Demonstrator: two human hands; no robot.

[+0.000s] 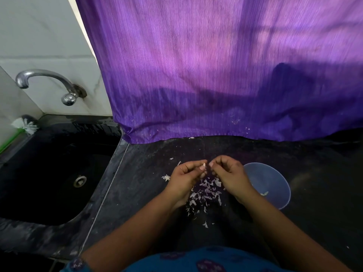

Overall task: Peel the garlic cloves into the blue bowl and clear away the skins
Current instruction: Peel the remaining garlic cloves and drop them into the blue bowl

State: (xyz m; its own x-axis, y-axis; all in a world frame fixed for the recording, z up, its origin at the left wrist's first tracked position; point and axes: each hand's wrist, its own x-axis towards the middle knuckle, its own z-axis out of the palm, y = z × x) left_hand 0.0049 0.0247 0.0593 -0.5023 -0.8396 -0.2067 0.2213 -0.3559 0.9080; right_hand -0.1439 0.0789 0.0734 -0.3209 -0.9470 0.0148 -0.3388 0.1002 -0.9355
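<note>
Above one skin pile point(204, 192), two hands point(186, 173), one clove point(204, 165).

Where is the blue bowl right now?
In the head view, the blue bowl sits on the dark counter to the person's right, just beyond the right hand, with the pile of garlic skins to its left.

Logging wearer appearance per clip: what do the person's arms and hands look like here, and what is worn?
Both forearms are bare, with no gloves, rings or watch visible on the left hand or right hand. A blue garment with purple patterned patches shows at the bottom edge, its short sleeve ending near the left elbow.
</note>
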